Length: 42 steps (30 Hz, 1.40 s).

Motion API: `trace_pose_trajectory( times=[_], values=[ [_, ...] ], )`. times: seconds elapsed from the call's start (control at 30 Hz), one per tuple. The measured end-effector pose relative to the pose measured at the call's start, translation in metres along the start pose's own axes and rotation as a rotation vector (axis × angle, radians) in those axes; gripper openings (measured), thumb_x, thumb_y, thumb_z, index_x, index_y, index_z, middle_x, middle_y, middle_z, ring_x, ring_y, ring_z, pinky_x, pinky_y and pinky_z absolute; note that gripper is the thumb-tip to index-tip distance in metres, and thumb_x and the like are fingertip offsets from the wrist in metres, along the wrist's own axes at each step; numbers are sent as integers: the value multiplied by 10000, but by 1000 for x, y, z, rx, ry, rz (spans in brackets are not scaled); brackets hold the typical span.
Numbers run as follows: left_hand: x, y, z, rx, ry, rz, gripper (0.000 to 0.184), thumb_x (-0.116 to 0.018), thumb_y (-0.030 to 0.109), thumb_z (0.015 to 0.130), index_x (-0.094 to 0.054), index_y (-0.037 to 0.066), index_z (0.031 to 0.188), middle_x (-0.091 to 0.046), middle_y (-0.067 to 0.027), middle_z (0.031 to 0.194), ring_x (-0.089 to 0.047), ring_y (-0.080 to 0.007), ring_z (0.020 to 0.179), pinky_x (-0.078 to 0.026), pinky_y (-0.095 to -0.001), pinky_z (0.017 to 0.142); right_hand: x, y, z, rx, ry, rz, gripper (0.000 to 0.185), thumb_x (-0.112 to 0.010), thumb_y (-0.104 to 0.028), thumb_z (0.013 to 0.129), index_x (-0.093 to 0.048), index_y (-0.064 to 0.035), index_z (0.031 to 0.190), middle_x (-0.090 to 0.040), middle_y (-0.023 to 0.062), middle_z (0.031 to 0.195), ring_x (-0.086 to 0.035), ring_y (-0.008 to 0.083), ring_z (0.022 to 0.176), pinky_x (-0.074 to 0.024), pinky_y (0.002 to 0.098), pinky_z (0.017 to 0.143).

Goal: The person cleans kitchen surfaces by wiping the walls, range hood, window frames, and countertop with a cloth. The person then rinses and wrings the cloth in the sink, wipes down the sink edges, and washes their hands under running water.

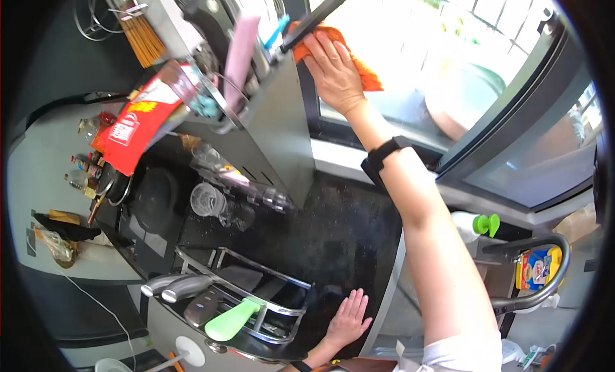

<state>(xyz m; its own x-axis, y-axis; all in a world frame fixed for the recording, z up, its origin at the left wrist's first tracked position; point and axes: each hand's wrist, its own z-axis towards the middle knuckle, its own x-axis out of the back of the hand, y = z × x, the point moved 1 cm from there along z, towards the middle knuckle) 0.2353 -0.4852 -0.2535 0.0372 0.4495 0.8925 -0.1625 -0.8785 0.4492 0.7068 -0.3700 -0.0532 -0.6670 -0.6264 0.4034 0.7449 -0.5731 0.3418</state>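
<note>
At the top centre, my left hand (333,74) presses an orange cloth (362,71) flat against the window area, its fingers spread over the cloth near the frame's left side. A black handle (317,16) juts out just above those fingers. My right hand (349,321) lies palm down on the dark countertop (333,231) at the bottom, fingers extended, holding nothing. To its left stands a metal rack (272,308) with knives and a green-handled tool (232,321).
An open window sash (512,129) is at the right. Below it are a white bottle with a green pump (474,225) and a curved faucet (557,257). A grey cabinet (275,129), a red packet (138,125) and a clear cup (207,199) are at the left.
</note>
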Motion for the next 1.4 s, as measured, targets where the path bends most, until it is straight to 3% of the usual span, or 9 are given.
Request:
trace_pose_trajectory(
  times=[0.2,0.37,0.5,0.57,0.63,0.83,0.97,1.03,1.4],
  values=[
    [-1,2,0,17,-50,11,717,-631,395,825,-409,-22,1364,-349,-223,1456,-351,-355,1348,-323,-436,1083,-21,-38,-139,-59,-429,530,447,-479,-67,814,-518,36,1248,-476,125,1285,-437,279,1233,-358,401,1044],
    [-1,3,3,0,-69,-5,724,-646,360,817,-390,-28,1371,-331,-245,1458,-331,-376,1354,-306,-449,1090,17,-30,-138,24,-314,361,148,-536,-116,766,-622,-34,854,-551,64,1020,-534,205,1041,-421,360,937],
    [-4,4,1,20,-45,-36,729,-659,350,806,-390,-32,1366,-335,-250,1452,-310,-384,1363,-295,-468,1090,97,18,-218,-317,-231,166,102,-579,-38,731,-634,-41,817,-626,104,1021,-602,276,973,-479,390,860],
    [-1,5,3,32,-68,19,705,-630,369,821,-407,-16,1368,-349,-220,1459,-330,-340,1363,-270,-423,1110,116,20,-252,-756,-46,165,158,-547,43,724,-642,10,846,-646,151,1010,-607,313,987,-483,400,881],
    [-2,3,5,35,-74,29,714,-635,376,815,-409,-16,1367,-350,-218,1459,-328,-336,1365,-271,-425,1108,131,6,-228,-1003,64,400,263,-474,90,724,-639,59,926,-644,193,1036,-602,333,1016,-471,408,917],
    [-8,3,2,24,-130,44,764,-656,392,787,-395,-35,1365,-337,-259,1448,-321,-399,1353,-299,-468,1083,32,-48,-104,-678,112,1046,284,-499,71,773,-635,3,1013,-617,179,1143,-580,347,1069,-478,379,916],
    [-12,2,2,15,-103,33,714,-618,405,815,-422,-37,1341,-371,-253,1425,-352,-393,1336,-331,-476,1059,-32,-68,-68,-475,-603,1288,349,-513,-35,832,-603,-50,1169,-562,115,1278,-521,263,1183,-450,362,963],
    [-17,1,-2,54,-152,96,692,-553,445,865,-407,10,1383,-357,-189,1468,-355,-297,1357,-252,-409,1109,-90,-100,-78,-1096,-368,2233,405,-518,-112,866,-552,-92,1269,-500,87,1363,-458,270,1261,-423,365,1011],
    [-11,0,1,37,-125,88,696,-588,409,848,-402,0,1380,-351,-198,1468,-348,-312,1362,-291,-408,1097,-67,-81,-108,-33,-751,981,416,-505,-138,880,-522,-72,1290,-446,89,1416,-432,282,1291,-390,366,1056]
  ],
)
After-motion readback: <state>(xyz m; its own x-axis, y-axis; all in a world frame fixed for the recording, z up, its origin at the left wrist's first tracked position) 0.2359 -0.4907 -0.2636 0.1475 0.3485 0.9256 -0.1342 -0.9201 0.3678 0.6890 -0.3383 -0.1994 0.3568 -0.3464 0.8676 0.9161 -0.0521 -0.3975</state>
